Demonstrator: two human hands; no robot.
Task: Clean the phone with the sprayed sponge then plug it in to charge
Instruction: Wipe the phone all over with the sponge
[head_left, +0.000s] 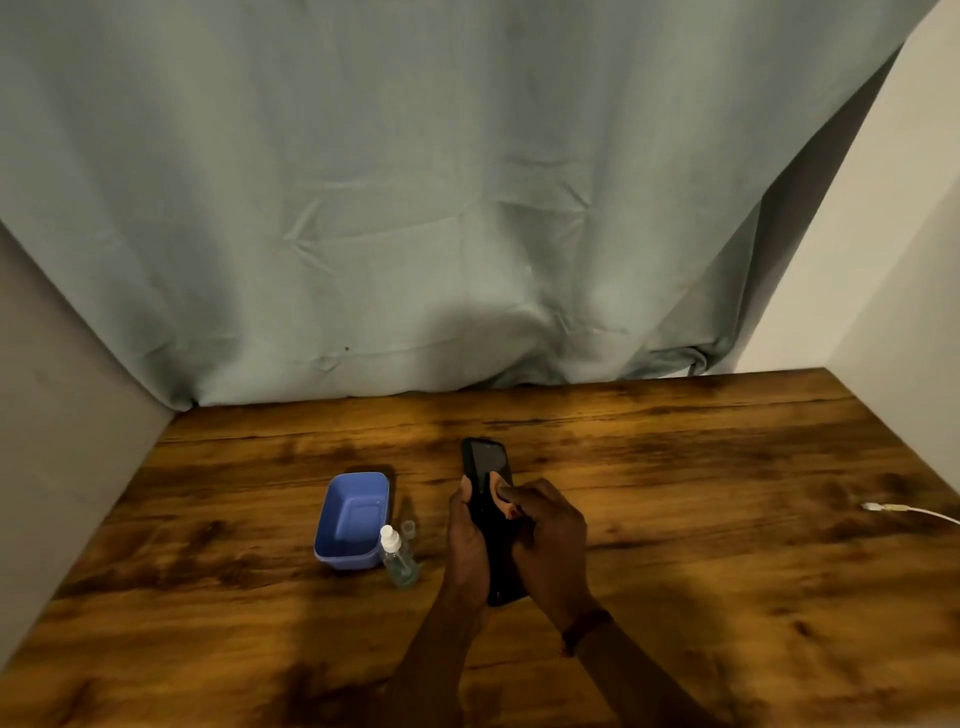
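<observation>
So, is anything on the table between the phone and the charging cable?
Nothing visible. The phone is held in both hands at the centre; the cable lies at the table's right edge, with bare wood between. The tub and bottle sit left.

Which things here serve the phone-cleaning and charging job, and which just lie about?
Job: phone, sponge, spray bottle, cable, left hand, right hand.
Lying about: blue tub, curtain.

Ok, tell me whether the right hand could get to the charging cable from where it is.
Probably yes. The cable lies on bare table to the right hand's side with nothing between, but that hand is pressing the sponge to the phone.
</observation>
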